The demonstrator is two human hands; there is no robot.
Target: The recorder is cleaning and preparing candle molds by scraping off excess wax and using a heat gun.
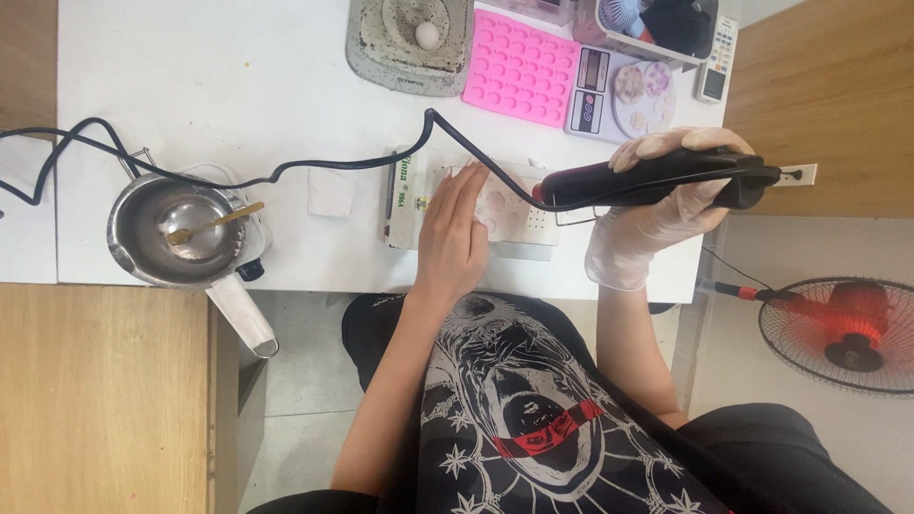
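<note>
- Gripping a black corded heat tool, the gloved right hand is wrapped fully around its body above the table's right edge; the tool's tip end by the small white box is hard to make out.
- Left hand, bare, lies flat and open on a pale round piece atop that box, holding nothing; the fingers cover much of the piece, so its shape is unclear.
- Black cord snakes left from the tool across the white table and runs off the frame's left edge.
- Steel melting pot with a gold spoon inside sits at the table's front left; what it stands on is mostly hidden.
- Pink silicone mould, a small digital scale and a grey tray holding a white ball are cut off along the top.
- Floor fan is cropped at the right.
</note>
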